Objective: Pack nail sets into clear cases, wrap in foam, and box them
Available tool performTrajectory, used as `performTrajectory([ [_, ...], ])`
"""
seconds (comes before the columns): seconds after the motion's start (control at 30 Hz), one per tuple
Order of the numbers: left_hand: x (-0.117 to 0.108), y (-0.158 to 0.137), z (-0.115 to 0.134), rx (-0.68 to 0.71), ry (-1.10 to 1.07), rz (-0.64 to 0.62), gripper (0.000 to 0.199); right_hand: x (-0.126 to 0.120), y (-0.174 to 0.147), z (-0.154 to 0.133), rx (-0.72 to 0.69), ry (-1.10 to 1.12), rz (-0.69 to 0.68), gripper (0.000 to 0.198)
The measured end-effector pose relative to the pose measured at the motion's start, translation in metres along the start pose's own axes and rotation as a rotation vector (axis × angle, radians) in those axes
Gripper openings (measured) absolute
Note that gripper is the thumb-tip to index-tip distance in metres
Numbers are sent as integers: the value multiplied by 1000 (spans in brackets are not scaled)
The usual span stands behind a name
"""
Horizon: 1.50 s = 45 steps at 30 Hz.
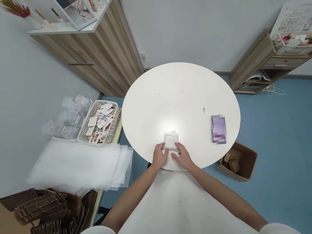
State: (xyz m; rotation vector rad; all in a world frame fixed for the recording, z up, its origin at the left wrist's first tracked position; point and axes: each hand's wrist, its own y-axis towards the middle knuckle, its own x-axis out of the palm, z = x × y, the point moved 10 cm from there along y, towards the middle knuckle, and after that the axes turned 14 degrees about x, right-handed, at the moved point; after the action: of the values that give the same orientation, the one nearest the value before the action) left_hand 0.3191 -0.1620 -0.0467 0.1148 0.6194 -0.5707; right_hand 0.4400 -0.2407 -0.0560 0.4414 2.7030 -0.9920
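Note:
A small white packet (171, 141), wrapped in what looks like thin foam sheet with a loose flap at its far edge, lies near the front of the round white table (175, 91). My left hand (159, 155) grips its left edge, thumb on the near side. On the opposite edge my right hand (182, 155) holds it between thumb and fingers. What is inside the wrapping is hidden.
A blurred-out purple item (218, 129) lies on the table's right. Left are white foam sheets (84, 163), a basket of cards (118, 116), clear plastic packs (71, 120) and folded cardboard (52, 226). A carton (249, 160) holding small boxes stands on the floor.

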Motion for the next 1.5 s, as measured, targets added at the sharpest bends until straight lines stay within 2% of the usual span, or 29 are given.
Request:
performTrajectory([
  [0.13, -6, 9, -6, -27, -25, 17, 33, 1, 15, -11, 19, 88, 2, 57],
  [0.27, -28, 21, -20, -40, -46, 62, 34, 18, 31, -31, 28, 105, -26, 57],
  [0.4, -66, 36, -43, -58, -60, 128, 37, 53, 49, -61, 26, 120, -76, 63],
  [0.63, -144, 71, -93, -53, -17, 217, 43, 128, 92, -130, -24, 86, -130, 67],
  [0.8, -181, 100, -115, -30, 36, 220, 41, 160, 124, -164, -28, 48, -112, 68],
  [0.97, -191, 119, -122, 6, 30, 208, 43, 166, 138, -180, -29, -4, -67, 68],
  [1.13, -192, 123, -122, 52, 21, 202, 44, 164, 139, -185, -39, -40, -41, 66],
  [1.3, -188, 116, -120, 42, 6, 180, 46, 162, 135, -184, -44, -17, -40, 65],
  [1.5, -179, 93, -115, 20, 13, 235, 44, 155, 120, -168, -42, 2, -62, 66],
])
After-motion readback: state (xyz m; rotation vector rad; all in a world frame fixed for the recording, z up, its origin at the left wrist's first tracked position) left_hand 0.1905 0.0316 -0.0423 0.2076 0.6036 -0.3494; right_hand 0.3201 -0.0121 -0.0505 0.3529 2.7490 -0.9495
